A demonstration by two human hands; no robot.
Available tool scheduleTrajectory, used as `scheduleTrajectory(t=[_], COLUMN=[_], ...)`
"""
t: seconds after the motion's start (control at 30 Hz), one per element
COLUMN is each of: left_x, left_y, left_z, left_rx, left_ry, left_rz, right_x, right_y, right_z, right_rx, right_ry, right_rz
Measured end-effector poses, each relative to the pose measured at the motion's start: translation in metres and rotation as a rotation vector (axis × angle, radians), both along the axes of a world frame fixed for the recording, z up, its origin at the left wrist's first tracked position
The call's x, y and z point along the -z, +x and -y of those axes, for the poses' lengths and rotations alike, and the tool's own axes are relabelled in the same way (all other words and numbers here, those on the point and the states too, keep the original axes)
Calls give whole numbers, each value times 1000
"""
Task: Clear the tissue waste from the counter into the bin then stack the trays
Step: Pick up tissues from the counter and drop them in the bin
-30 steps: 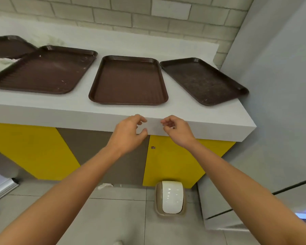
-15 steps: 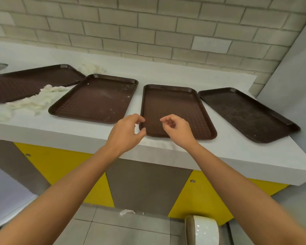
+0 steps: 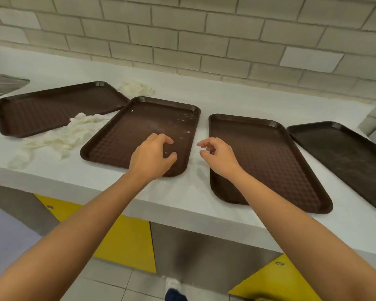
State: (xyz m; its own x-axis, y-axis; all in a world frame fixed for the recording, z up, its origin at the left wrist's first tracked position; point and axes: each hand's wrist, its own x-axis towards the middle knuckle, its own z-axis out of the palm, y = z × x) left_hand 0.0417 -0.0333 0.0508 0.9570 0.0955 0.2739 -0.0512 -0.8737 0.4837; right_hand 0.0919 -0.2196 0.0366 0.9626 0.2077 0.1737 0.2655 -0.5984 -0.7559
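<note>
Head view: our left hand (image 3: 152,156) hangs loosely curled, empty, over a centre tray (image 3: 122,135). Our right hand (image 3: 220,156) likewise holds nothing.

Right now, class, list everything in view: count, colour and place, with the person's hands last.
brick wall: one, beige, at the back
counter: one, white, below it
trays: four, dark brown, in a row on the counter
tissue waste: two heaps, white, beside the two left trays
sink: one, metal, far left
cabinet panels: several, yellow and grey, under the counter
left hand: empty, over the second tray
right hand: empty, at the third tray's left edge
</note>
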Motion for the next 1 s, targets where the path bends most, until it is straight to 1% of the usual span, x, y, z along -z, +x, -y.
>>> scheduleTrajectory(t=[0.27,0.37,0.43,0.73,0.87,1.0], left_x=[-4,-6,-5,7,6,6], left_y=[102,137,156,218,248,286], left_z=[-57,-77,-87,-128,-151,-177], left_rx=[-42,-62,-76,-89,-66,-22], left_ry=[-2,-12,-16,-30,-51,-74], left_rz=[-6,7,11,-18,-24,-62], right_x=[0,-3,-4,3,5,10], right_y=[112,151,172,234,261,295], right_z=[-53,-73,-86,-138,-161,-185], right_rx=[-63,-58,-65,-70,-28,-20], right_ry=[27,39,10,-41,-35,-74], right_rz=[-54,-49,-36,-57,-110,-163])
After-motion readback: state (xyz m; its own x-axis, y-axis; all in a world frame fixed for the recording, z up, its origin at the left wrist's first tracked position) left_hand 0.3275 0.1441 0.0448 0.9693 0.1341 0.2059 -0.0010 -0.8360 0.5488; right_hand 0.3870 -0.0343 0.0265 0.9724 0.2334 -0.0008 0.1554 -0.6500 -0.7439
